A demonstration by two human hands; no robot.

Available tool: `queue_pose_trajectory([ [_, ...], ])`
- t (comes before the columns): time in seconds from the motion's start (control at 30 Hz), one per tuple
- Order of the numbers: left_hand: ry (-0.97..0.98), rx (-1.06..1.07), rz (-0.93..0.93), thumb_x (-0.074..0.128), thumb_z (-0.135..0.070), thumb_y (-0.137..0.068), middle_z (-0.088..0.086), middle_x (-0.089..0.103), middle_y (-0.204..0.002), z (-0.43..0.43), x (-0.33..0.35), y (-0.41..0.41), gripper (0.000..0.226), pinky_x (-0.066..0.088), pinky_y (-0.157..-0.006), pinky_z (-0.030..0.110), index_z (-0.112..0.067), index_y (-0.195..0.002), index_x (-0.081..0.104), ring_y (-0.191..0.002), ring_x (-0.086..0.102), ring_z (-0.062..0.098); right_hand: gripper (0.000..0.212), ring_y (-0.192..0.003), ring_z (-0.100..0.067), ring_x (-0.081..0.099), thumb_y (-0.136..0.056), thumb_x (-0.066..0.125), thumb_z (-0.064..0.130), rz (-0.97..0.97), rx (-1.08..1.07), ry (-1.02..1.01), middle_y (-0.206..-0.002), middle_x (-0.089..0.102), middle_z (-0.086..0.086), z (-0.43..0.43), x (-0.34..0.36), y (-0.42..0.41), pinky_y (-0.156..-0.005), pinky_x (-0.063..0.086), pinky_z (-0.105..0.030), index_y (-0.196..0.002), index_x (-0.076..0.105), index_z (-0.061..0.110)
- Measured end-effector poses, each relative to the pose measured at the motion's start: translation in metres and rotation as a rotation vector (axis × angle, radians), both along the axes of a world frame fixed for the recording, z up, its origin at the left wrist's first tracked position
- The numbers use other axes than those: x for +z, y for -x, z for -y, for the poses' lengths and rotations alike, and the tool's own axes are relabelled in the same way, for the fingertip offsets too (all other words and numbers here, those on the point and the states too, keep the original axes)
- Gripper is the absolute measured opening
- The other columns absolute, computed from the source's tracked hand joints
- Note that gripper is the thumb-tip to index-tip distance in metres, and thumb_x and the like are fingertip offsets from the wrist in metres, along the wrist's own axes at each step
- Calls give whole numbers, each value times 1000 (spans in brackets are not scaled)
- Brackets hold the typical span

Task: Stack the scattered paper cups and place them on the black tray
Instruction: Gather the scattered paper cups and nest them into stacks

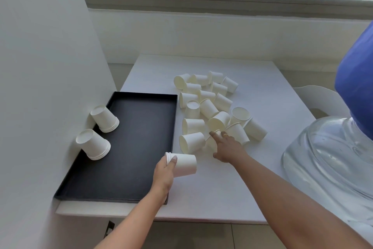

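Several white paper cups (207, 103) lie scattered on the white table (262, 148), right of the black tray (139, 137). Two short upside-down cup stacks stand on the tray's left side, one at the back (105, 118) and one nearer (93, 145). My left hand (164, 172) is shut on a small stack of cups (184, 165), held sideways over the tray's right edge. My right hand (227, 146) reaches into the near part of the pile with its fingers around a lying cup (211, 142), which the hand mostly hides.
A large clear water bottle (327, 158) with a blue top (357, 91) stands at the table's right. A white wall panel (40, 87) borders the tray on the left. A white chair back (319, 97) shows beyond the table's right edge. A window ledge runs behind.
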State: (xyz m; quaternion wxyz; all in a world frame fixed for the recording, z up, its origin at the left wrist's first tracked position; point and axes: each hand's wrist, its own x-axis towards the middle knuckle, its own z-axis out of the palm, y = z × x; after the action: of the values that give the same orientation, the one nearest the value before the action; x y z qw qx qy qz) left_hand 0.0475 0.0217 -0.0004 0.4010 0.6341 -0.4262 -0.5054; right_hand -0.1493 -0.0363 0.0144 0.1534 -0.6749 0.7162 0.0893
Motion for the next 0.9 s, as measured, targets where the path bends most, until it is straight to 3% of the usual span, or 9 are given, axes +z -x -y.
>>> queue_pose_trajectory([
  [0.17,0,-13,3,41,-25,-97,7,58,-104,0,0,4,26,40,-68,27,-10,-113,56,-91,52,18,65,-125,-32,40,-88,54,27,-33,34,51,-147,28,-12,-13,-5,-1,-94,42,-41,-143,21,24],
  [0.33,9,-11,1,41,-25,-97,7,58,-104,3,-1,6,24,39,-65,24,-11,-111,56,-92,51,19,51,-123,-30,41,-89,51,30,-56,84,62,-134,40,-9,-33,-19,-5,-93,38,-43,-135,31,19],
  [0.43,-2,-18,-11,41,-25,-97,7,57,-104,2,-2,9,25,37,-74,28,-12,-111,55,-92,51,19,55,-121,-28,41,-85,56,28,-33,108,67,-134,39,-8,-41,-24,-4,-93,36,-42,-134,31,21],
  [0.7,-6,-60,-10,41,-26,-97,8,57,-110,-8,-3,21,30,39,-78,31,-10,-120,54,-98,52,21,81,-123,-26,41,-76,67,38,148,159,112,-134,44,-2,-58,-24,-16,-95,34,-42,-141,21,23],
  [0.9,-7,-92,-14,38,-26,-98,1,54,-96,-15,0,30,26,40,-66,25,-13,-116,54,-84,49,13,70,-118,-26,43,-75,69,36,192,226,201,-131,48,-3,-63,-16,-33,-92,35,-41,-134,35,19],
])
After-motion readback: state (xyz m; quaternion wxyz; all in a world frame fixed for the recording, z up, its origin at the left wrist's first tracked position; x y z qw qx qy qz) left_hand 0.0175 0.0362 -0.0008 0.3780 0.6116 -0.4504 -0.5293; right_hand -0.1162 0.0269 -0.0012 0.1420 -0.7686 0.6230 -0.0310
